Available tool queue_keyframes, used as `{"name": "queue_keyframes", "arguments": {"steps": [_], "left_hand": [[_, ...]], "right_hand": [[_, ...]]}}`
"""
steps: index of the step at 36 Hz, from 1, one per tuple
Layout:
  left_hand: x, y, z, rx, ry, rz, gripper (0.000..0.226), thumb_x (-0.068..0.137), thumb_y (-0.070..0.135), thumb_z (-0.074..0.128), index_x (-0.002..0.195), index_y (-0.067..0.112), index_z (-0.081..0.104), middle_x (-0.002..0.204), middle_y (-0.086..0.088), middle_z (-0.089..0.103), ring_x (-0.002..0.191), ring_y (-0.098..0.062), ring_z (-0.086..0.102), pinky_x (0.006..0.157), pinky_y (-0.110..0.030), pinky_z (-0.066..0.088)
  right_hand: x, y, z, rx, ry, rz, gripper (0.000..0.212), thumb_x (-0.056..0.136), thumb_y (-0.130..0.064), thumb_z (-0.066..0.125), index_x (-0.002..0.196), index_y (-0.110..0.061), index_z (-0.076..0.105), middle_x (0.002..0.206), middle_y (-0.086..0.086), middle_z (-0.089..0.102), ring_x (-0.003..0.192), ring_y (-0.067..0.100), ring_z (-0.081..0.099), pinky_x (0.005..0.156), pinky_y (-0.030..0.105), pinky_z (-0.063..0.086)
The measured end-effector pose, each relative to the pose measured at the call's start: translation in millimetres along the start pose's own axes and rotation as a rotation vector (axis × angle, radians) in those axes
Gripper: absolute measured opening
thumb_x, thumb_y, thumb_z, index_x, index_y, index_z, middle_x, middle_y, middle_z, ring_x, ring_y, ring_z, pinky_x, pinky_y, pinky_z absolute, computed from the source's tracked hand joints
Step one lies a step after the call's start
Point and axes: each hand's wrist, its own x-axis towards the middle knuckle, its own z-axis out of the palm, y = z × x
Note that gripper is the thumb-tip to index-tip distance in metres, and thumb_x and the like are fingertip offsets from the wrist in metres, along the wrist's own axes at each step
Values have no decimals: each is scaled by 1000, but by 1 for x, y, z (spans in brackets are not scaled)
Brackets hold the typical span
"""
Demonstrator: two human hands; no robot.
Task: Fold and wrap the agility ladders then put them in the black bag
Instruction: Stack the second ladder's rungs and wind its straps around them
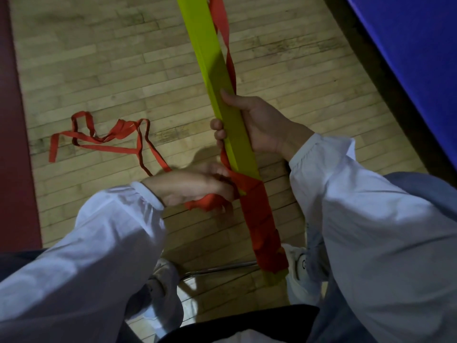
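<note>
We steady the folded yellow rungs over the floor with our right hand curled round their middle, so our left hand, fingers pinching the red strap, can wind it round the lower end.

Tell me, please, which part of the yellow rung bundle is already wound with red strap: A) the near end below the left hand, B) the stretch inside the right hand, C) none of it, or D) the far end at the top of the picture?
A: the red strap coils tightly round the yellow rung bundle at its near end, below the left hand.
</note>
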Motion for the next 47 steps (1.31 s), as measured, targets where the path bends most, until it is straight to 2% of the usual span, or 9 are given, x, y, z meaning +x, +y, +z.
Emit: {"name": "queue_keyframes", "arguments": {"steps": [5, 9, 16, 21, 27, 29, 32, 37, 47], "left_hand": [[1, -1, -1, -12, 28, -16, 63, 56, 10, 81, 112, -8, 59, 93, -20, 67, 76, -25, 66, 55, -26, 51], [-3, 6, 7, -44, -25, 29, 7, 87, 0, 63, 89, 6, 67, 75, 5, 72, 66, -2, 67, 54, -10, 47], [-4, 7, 12, 75, 29, 77, 12, 90, 10, 62, 81, 15, 68, 68, 8, 71, 59, -2, 66, 49, -9, 45], [-5, 5, 7, 12, 32, 81, 18, 84, 13, 65, 100, 6, 70, 87, -5, 73, 66, -14, 66, 52, -20, 51], [-11, 10, 11, -101, -137, 171, 14, 85, 3, 57, 94, 6, 67, 82, -1, 73, 61, -9, 67, 51, -16, 50], [-12, 11, 13, -136, -183, 211, 15, 83, 6, 57, 89, 10, 71, 80, -1, 73, 59, -11, 66, 50, -16, 50], [-11, 10, 12, -170, -193, 225, 16, 81, 12, 61, 84, 18, 75, 79, 0, 72, 59, -12, 65, 50, -17, 50], [-7, 5, 12, -178, -156, 147, 21, 76, 17, 67, 94, 7, 68, 82, -6, 72, 60, -16, 67, 49, -19, 51], [-6, 10, 3, -92, -192, 9, 14, 79, 24, 62, 77, 24, 76, 81, -2, 73, 55, -15, 63, 46, -20, 46]], "right_hand": [[2, -1, 0, -62, 37, -12, 28, 101, -37, 40, 86, -15, 47, 67, 4, 54, 58, 16, 53, 63, 30, 47], [6, 3, -2, -129, 78, 11, 29, 101, -39, 40, 87, -14, 48, 68, 4, 56, 59, 15, 54, 62, 29, 48], [8, 10, 0, -164, 88, 67, 29, 98, -42, 45, 93, -13, 51, 72, 4, 60, 64, 16, 59, 62, 30, 51], [2, 4, 1, -137, 95, 20, 31, 99, -39, 45, 92, -10, 54, 74, 6, 63, 70, 20, 62, 70, 33, 53], [-5, 0, 5, -53, 29, -43, 24, 97, -36, 46, 102, -14, 55, 99, 12, 66, 103, 30, 61, 89, 42, 51], [-7, 2, 9, 84, -37, -34, 27, 95, -38, 47, 99, -13, 55, 100, 15, 67, 97, 31, 66, 85, 42, 54], [-8, 8, 17, 196, -75, -8, 34, 94, -40, 48, 90, -7, 53, 88, 18, 70, 72, 25, 70, 64, 33, 58], [-2, 12, 11, 121, -112, 112, 56, 94, -59, 37, 88, -8, 57, 66, 1, 57, 47, 9, 50, 45, 21, 44], [0, 9, 8, 100, -112, 117, 71, 83, -82, 21, 75, -15, 41, 51, -6, 30, 37, 5, 28, 40, 18, 24]]}}
